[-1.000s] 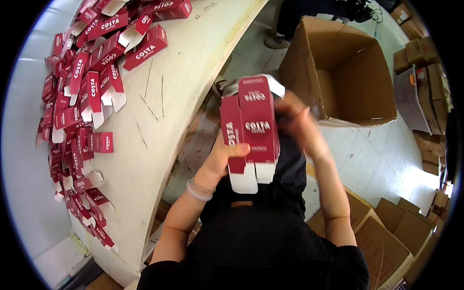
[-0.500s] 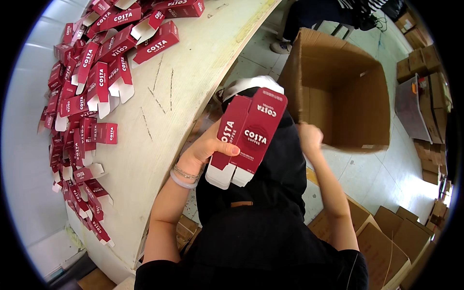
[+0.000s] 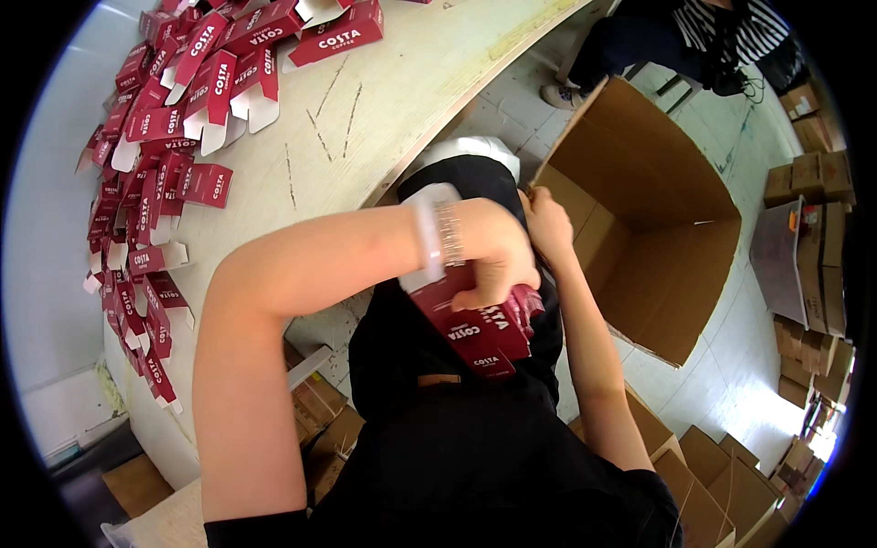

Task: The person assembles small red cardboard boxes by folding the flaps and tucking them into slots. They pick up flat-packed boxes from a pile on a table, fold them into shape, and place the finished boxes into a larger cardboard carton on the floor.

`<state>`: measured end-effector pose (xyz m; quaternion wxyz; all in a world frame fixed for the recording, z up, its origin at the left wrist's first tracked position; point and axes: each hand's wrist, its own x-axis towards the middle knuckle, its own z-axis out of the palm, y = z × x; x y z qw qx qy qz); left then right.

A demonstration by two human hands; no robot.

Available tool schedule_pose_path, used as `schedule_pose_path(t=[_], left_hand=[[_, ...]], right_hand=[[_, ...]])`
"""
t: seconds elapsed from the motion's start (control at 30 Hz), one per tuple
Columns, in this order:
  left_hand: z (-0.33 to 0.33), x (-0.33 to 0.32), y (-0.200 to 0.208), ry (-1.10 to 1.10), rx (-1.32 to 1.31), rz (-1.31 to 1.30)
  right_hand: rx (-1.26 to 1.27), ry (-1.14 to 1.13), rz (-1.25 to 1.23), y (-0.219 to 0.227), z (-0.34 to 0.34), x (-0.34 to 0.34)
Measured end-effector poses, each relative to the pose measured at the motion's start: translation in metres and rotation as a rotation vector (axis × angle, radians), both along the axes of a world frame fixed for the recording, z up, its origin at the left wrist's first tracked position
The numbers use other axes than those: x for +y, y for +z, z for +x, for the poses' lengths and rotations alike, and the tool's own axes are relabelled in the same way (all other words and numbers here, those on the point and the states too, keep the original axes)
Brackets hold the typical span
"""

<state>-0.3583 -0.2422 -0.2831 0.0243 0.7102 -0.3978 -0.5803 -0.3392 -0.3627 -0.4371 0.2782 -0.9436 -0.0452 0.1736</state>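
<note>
My left hand (image 3: 498, 242) is curled round cartons (image 3: 468, 336), 5 o'clock of centre, grip partly hidden. My right hand (image 3: 550, 225) at box (image 3: 644, 151) edge, 2 o'clock; can't tell if gripping. Pile (image 3: 212, 87), 10 o'clock, cut off.

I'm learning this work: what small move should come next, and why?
Probably draw the large brown open-topped cardboard box slightly closer with the right hand, since that hand is at its rim while the left hand holds a stack of flattened red cardboard cartons outside it.
</note>
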Motion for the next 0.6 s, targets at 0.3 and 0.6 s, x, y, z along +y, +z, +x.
schedule_pose_path(t=[0.3, 0.6], left_hand=[[-0.027, -0.012, -0.041, 0.112, -0.58, -0.444], [-0.159, 0.04, -0.116, 2.024, 0.001, -1.206]], right_hand=[[-0.088, -0.004, 1.004, 0.075, -0.098, -0.038], [-0.021, -0.044, 0.636, 0.051, -0.098, -0.029]])
